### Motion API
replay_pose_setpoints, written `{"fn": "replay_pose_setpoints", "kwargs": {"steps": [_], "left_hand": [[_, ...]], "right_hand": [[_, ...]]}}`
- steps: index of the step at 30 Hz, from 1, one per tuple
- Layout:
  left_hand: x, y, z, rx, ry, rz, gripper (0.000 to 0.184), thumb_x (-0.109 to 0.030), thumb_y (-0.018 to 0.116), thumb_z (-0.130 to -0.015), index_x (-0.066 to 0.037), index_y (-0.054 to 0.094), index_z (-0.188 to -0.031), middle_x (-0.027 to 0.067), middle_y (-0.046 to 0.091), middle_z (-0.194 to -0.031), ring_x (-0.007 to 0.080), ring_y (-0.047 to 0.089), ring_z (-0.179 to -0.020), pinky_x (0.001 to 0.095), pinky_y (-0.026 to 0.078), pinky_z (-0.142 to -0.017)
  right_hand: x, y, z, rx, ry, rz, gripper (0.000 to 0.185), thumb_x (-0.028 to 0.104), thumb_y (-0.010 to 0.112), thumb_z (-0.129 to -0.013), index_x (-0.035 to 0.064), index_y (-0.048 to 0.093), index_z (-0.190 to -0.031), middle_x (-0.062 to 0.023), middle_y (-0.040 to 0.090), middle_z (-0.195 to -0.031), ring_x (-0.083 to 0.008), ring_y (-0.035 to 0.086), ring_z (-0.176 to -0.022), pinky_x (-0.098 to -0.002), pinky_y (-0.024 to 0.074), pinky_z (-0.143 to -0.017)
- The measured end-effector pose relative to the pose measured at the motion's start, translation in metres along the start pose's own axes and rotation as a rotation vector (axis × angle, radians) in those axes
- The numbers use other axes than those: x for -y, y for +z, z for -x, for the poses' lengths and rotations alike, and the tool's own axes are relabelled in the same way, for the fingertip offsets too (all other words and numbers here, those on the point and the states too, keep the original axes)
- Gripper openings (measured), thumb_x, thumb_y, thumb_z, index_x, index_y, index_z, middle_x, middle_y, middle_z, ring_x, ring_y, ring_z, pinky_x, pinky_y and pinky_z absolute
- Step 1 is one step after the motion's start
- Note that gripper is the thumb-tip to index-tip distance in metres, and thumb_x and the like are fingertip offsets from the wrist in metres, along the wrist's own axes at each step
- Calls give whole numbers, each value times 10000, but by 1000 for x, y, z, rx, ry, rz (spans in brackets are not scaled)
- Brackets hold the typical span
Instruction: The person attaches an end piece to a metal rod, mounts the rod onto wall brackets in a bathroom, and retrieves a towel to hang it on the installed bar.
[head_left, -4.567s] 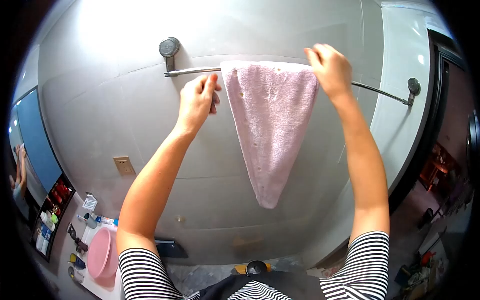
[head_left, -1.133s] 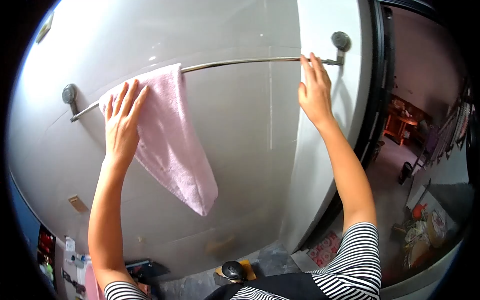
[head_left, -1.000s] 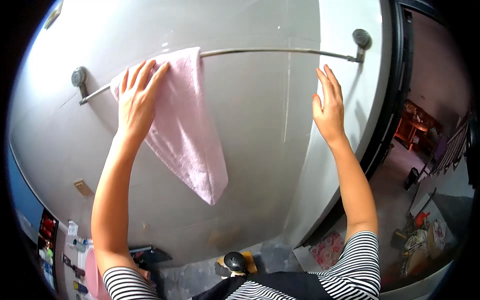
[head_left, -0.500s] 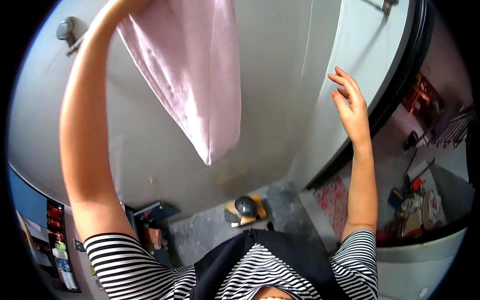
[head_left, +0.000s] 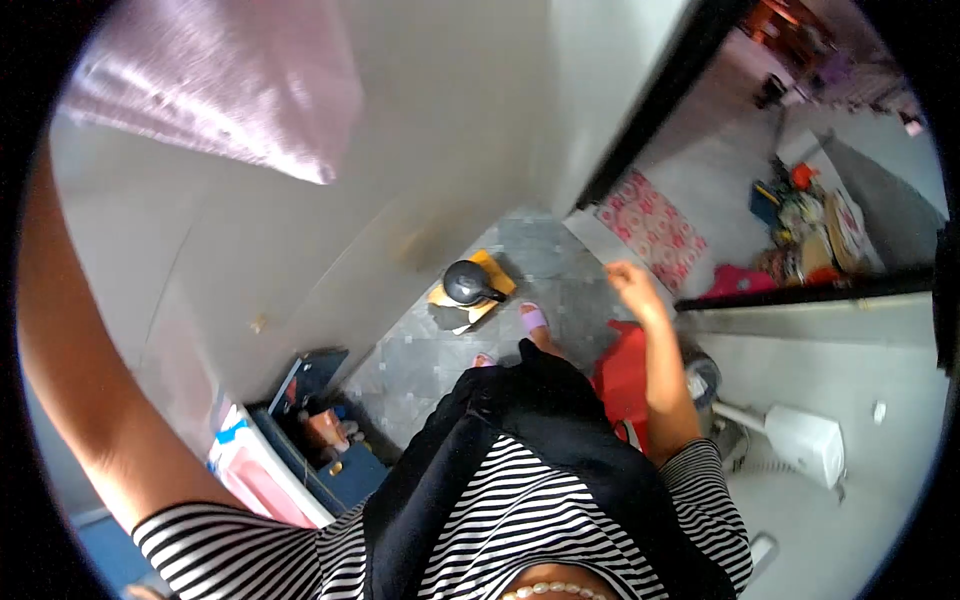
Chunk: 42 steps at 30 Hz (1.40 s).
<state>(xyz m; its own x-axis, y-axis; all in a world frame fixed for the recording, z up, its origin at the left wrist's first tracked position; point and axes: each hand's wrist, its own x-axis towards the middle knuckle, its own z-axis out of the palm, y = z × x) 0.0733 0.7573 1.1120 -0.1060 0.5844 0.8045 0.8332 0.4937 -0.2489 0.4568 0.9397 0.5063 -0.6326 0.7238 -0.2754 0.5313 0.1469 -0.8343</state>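
A pale pink cloth, towel-like [head_left: 240, 90], hangs at the upper left beside the grey wall, its lower corner pointing down. My left arm reaches up along the left edge of the view; my left hand is beyond the frame, so its hold on the cloth is hidden. Lower down on the right, my right hand [head_left: 634, 287] is in the air with loosely bent fingers and nothing seen in it. Beneath it stands a red object [head_left: 622, 375], partly covered by my forearm.
On the tiled floor, a black rounded pot-like object [head_left: 466, 283] rests on a yellow piece [head_left: 494, 268]. A floral mat [head_left: 652, 230] lies past the dark door frame [head_left: 650, 110]. Dark blue boxes [head_left: 350, 475] stand lower left; a white cistern [head_left: 805, 443] is at right.
My view has tipped down and turned, bringing in the floor and my feet. The pink cloth now appears further up and left. My right hand has lowered, its fingers more bent.
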Motion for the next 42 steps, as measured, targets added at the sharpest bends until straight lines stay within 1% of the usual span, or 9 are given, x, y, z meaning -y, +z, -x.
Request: {"fn": "replay_pose_setpoints", "kwargs": {"steps": [10, 14, 16, 20, 26, 34, 35, 37, 42], "left_hand": [[-78, 14, 60, -215, 185, 50, 325, -29, 321, -950, 74, 478, -1214, 230, 542, -1097, 177, 537, -658, 237, 512, -642], [-136, 57, 131, -191, 339, 451, 269, -71, 463, -933, -9, 538, -1184, 108, 600, -1155, 224, 559, -1049, 343, 438, -902], [-177, 96, 188, 238, -31, 1409, 168, -132, 496, -924, 1, 576, -989, 104, 593, -999, 196, 545, -926, 355, 432, -797], [-281, 139, 206, 527, 70, 936, 254, -195, 448, -960, -37, 564, -798, -3, 488, -581, 90, 443, -456, 232, 360, -418], [-416, 262, 206, 1283, -998, 1909, 417, -431, 410, -947, -56, 510, -794, 63, 519, -628, 140, 538, -532, 287, 491, -492], [-571, 333, 123, 1451, -967, 2346, 672, -612, 332, -887, -24, 532, -1142, 83, 568, -817, 184, 562, -717, 348, 507, -697], [-586, 347, 120, 1509, -890, 2348, 724, -635, 322, -874, -23, 491, -1222, 85, 567, -876, 185, 558, -754, 343, 492, -744], [-618, 363, 109, 1543, -874, 2346, 562, -463, 405, -921, 0, 476, -1230, 78, 565, -920, 177, 560, -752, 307, 492, -733], [-698, 424, 99, 1683, -766, 2273, 220, -97, 526, -909, 3, 569, -1100, 46, 577, -895, 138, 565, -767, 255, 495, -717]], "right_hand": [[-205, 51, 97, 135, 350, 290, 211, 219, 556, -750, 64, 634, -872, -147, 645, -803, -262, 626, -757, -363, 489, -683], [-236, 33, 112, 154, 459, 284, 247, 249, 540, -787, 24, 619, -853, -153, 630, -758, -249, 608, -701, -370, 495, -634], [-262, 26, 107, 280, 615, 195, 256, 252, 531, -812, 18, 616, -870, -158, 629, -781, -249, 606, -711, -377, 499, -626], [-317, 6, 85, 98, 857, -376, 259, 241, 519, -865, 23, 592, -985, -158, 618, -877, -260, 603, -769, -390, 514, -618], [-377, -90, 26, -75, 875, -605, 241, 219, 553, -866, 23, 587, -1001, -134, 610, -835, -243, 610, -735, -371, 524, -603], [-541, -192, -19, 86, -68, -1884, 190, 154, 570, -843, 17, 591, -973, -97, 608, -766, -222, 595, -602, -353, 521, -508], [-509, -208, -27, -123, 224, -1467, 210, 155, 575, -839, 11, 586, -992, -100, 615, -782, -223, 602, -613, -355, 524, -516], [-505, -216, -58, -263, 367, -493, 252, 167, 582, -837, 0, 575, -1025, -113, 627, -819, -233, 622, -671, -362, 531, -557], [-392, -309, -124, -274, 584, -986, 319, 228, 600, -847, -5, 569, -1061, -130, 639, -907, -255, 640, -833, -380, 529, -692]]}}
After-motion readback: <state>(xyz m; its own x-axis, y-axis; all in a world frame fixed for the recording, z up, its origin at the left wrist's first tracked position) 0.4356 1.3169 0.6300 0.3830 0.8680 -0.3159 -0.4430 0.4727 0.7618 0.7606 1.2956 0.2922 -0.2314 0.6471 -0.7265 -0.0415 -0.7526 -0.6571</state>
